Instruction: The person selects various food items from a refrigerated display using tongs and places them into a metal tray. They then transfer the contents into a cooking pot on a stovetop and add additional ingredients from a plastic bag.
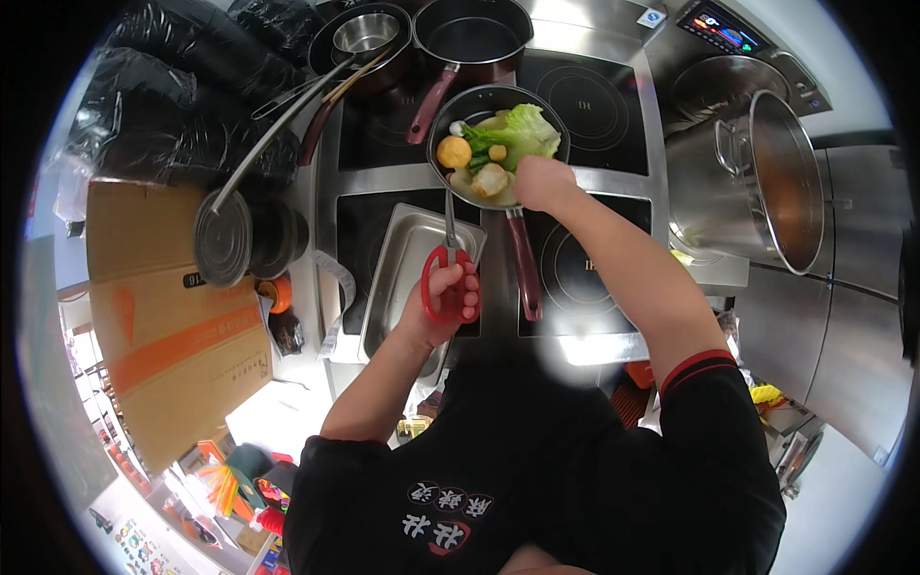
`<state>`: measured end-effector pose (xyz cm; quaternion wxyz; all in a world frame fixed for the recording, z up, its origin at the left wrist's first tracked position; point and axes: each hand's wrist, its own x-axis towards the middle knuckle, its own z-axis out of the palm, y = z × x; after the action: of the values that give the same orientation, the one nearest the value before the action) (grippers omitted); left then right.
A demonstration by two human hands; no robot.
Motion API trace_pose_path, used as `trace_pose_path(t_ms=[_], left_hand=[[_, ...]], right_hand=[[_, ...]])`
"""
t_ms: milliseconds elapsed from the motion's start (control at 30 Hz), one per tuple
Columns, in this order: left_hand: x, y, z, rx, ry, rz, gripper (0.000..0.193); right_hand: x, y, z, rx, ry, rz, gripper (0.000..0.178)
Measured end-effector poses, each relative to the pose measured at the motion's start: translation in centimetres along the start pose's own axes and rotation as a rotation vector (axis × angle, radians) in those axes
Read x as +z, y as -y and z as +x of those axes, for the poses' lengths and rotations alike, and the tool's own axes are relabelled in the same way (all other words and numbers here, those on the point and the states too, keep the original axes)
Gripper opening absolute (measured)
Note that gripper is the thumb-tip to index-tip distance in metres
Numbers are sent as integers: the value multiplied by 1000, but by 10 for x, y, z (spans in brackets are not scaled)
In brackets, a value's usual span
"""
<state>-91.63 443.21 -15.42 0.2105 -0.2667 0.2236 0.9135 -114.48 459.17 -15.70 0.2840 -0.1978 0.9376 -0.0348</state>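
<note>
My left hand grips red-handled scissors, their blades pointing up to the near rim of a dark frying pan. In the pan lie a green lettuce leaf, a yellow ball, a pale browned piece, a small yellow cube and pale slices. My right hand is closed over the pan's right rim, beside the lettuce; its fingertips and anything in them are hidden. The pan's dark red handle points toward me, untouched.
Below the scissors sits a steel tray on the cooktop. Two more pans stand behind, one holding a small steel pot. A tall steel stockpot is at right; a cardboard box and black-wrapped bundles are left.
</note>
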Motion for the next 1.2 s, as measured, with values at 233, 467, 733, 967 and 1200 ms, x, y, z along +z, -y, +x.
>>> trace_pose_path(t_ms=[233, 467, 733, 967, 1200], left_hand=[[5, -17, 30, -90, 89, -159, 29], [9, -13, 43, -169, 130, -17, 32], [44, -17, 73, -156, -30, 211, 43], [55, -32, 89, -191, -40, 379, 41], [56, -34, 97, -155, -38, 352, 38]], right_hand=[[0, 17, 45, 69, 189, 110, 28], [-36, -23, 27, -139, -266, 424, 27], [-56, -54, 2, -105, -43, 1143, 30], [-45, -67, 7, -147, -58, 1283, 28], [-37, -68, 12, -98, -28, 1327, 28]])
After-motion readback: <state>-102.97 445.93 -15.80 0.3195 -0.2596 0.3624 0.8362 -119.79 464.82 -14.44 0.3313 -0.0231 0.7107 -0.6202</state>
